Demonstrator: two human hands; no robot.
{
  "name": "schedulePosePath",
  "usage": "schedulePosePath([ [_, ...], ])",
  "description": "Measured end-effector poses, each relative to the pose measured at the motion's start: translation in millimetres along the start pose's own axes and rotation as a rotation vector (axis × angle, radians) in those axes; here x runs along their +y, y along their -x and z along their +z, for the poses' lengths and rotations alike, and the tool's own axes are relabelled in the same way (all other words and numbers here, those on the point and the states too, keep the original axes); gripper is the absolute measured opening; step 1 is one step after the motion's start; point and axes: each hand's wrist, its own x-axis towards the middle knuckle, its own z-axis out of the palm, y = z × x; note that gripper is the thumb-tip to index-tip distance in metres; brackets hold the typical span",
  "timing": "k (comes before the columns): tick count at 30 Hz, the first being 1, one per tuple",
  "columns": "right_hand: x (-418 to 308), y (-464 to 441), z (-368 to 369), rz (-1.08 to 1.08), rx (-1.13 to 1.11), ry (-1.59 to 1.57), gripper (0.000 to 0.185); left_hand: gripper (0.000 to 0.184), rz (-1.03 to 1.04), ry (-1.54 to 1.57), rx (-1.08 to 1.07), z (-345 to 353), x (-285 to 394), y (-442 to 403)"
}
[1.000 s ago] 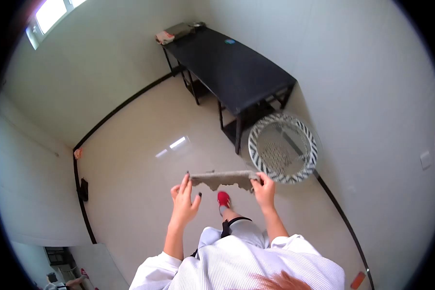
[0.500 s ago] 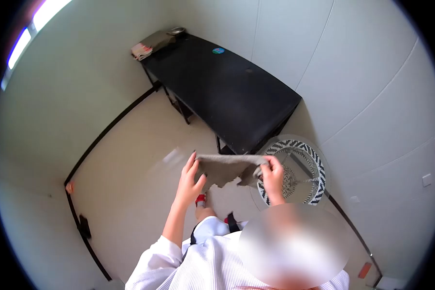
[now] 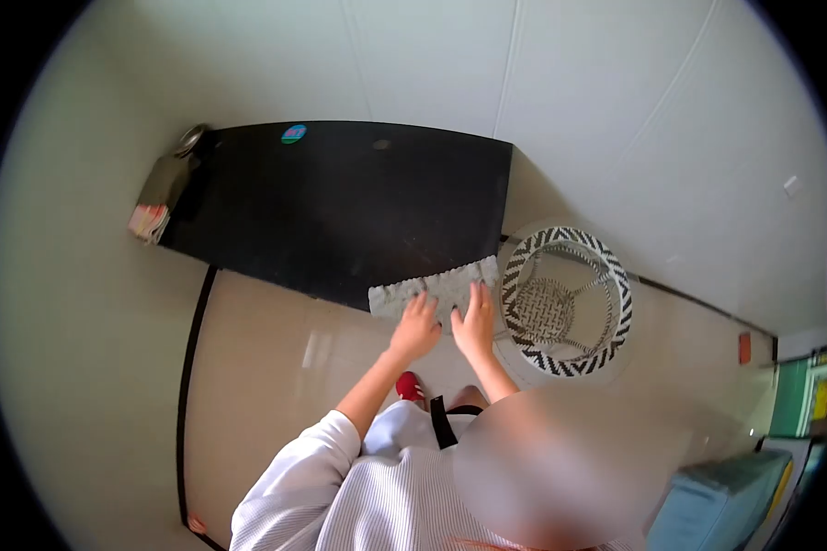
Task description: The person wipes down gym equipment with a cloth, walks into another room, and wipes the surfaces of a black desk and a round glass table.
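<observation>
A grey cloth (image 3: 447,283) with a ragged edge lies over the near right corner of the black table (image 3: 331,202), its lower part hanging toward me. My left hand (image 3: 417,329) rests on the cloth's middle with the fingers stretched out. Beside it, my right hand (image 3: 474,325) touches the cloth nearer its right end, fingers extended and apart from the thumb. Neither hand appears to grip the fabric.
Right of the table stands a round glass-topped table with a black-and-white woven rim (image 3: 568,367). Folded cloths (image 3: 149,221) and a metal dish (image 3: 191,140) sit at the table's left end. A blue-grey bin (image 3: 708,505) is at lower right.
The cloth, held up between both hands over the floor earlier, now lies on the table corner. Both hands have let go of its ends and come closer together. The view has turned.
</observation>
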Motion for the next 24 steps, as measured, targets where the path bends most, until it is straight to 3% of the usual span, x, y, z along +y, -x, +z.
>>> schedulePosePath([
  [2, 17, 31, 26, 0.059, -0.226, 0.242, 0.063, 0.055, 0.082, -0.080, -0.105, 50, -44, 0],
  [4, 21, 51, 41, 0.083, -0.256, 0.335, 0.063, 0.055, 0.164, -0.157, -0.185, 62, -55, 3],
  [6, 23, 47, 56, 0.094, -0.289, 0.419, 0.063, 0.056, 0.002, -0.169, -0.264, 52, -49, 4],
  [8, 25, 48, 63, 0.068, -0.274, 0.474, 0.060, 0.056, 0.002, -0.202, -0.294, 56, -57, -1],
  [10, 30, 45, 71, 0.112, -0.297, 0.490, 0.058, 0.054, 0.079, -0.320, -0.190, 64, -65, -7],
  [18, 42, -3, 87, 0.145, -0.281, 0.598, 0.061, 0.050, 0.186, -0.360, -0.123, 61, -79, -58],
  [24, 59, -87, 95, 0.200, -0.244, 0.585, 0.060, 0.048, 0.297, -0.356, -0.116, 46, -74, -154],
])
